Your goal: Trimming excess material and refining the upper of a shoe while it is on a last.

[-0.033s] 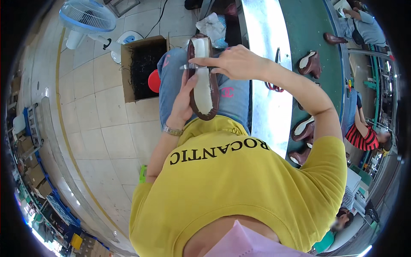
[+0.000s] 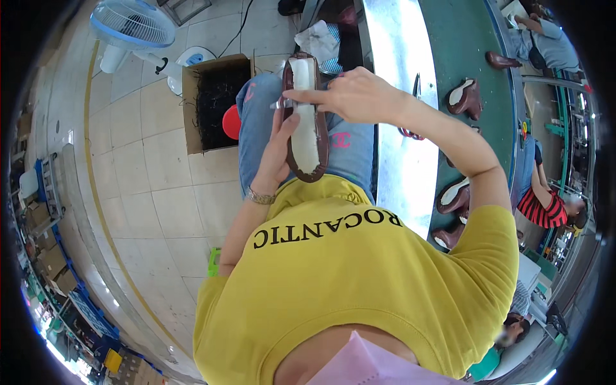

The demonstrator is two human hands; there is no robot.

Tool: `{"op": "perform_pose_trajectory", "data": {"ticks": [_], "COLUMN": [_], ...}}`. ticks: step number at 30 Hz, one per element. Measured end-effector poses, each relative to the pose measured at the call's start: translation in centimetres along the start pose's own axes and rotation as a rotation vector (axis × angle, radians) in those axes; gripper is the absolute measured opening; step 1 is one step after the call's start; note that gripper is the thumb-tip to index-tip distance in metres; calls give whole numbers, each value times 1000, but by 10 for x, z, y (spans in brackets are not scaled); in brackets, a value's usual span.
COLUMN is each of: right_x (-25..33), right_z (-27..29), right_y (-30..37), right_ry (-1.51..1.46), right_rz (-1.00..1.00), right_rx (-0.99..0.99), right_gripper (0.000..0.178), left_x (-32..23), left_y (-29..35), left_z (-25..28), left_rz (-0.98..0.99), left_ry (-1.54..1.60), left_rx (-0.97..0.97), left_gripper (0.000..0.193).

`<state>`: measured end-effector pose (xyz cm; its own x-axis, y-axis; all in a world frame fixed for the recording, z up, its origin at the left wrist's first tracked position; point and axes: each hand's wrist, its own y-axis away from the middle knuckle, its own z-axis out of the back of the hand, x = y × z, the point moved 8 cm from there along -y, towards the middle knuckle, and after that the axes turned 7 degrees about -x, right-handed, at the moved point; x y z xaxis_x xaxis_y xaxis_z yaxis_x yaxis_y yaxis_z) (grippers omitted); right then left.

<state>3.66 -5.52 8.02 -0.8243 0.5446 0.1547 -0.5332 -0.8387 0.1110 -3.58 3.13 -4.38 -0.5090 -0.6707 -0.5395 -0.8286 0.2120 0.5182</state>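
Note:
A dark brown shoe [image 2: 307, 144] lies sole up over my thighs, its pale bottom facing me and its brown edge curling round it. My left hand [image 2: 274, 156] is closed on the shoe's left side, thumb on the edge of the pale bottom. My right hand [image 2: 362, 96] reaches across from the right. Its index finger stretches over the shoe's middle, and the other fingers are curled. Under that fingertip, a shiny thin metal blade [image 2: 278, 104] sticks out past the shoe's left edge; the rest of it is hidden by my right hand.
On my right runs a shiny metal ledge [image 2: 401, 173] with red-handled scissors [image 2: 409, 133]. Beyond it, a green belt [image 2: 449, 38] carries several brown shoes [image 2: 454, 196]. To the left stand a cardboard box [image 2: 192, 109] of dark scraps, a red round thing [image 2: 231, 122] and a fan [image 2: 131, 25]. Other people sit at far right.
The shoe and both hands have shifted very slightly toward me. The grip of each hand looks the same.

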Motion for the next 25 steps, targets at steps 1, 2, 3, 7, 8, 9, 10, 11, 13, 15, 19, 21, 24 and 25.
{"op": "perform_pose_trajectory", "data": {"ticks": [1,2,3,7,8,9,10,11,13,15,19,21,24,25], "right_x": [9,13,16,18,21,28,41,49,40,22,-33,-61,-82,-92], "right_z": [13,14,15,-7,-8,-1,6,10,-10,-26,-22,-18,-24,-37], "right_y": [-1,-1,3,11,12,14,21,26,40,55,105,127,149,160], "right_ry": [-7,-135,-260,-155,-104,-143,-188,-233,-176,-213,-450,-685,-981,-930], "right_rz": [17,17,1,-37,-33,-1,17,34,-88,-199,-555,-810,-921,-917], "right_rx": [-11,-64,-120,49,108,67,27,-14,31,176,-84,-197,-282,-202], "right_gripper": [61,62,62,69,69,70,71,72,71,65,60,55,59,65], "left_x": [2,4,7,20,26,27,33,39,33,24,-26,-57,-48,-37], "left_y": [-2,-2,-3,0,4,13,18,23,23,32,23,-3,-106,-133], "left_z": [4,7,7,19,24,17,17,17,7,-8,-90,-128,-137,-137], "left_rz": [-32,-10,19,23,25,27,86,145,88,36,-498,-1079,-844,-333], "left_ry": [-31,-65,-105,-273,-330,-337,-378,-419,-627,-1117,-1412,-1442,-1637,-1651], "left_rx": [-65,-59,-42,77,112,146,147,150,159,249,341,286,553,701], "left_gripper": [62,65,68,79,79,70,62,55,37,38,46,49,56,61]}}
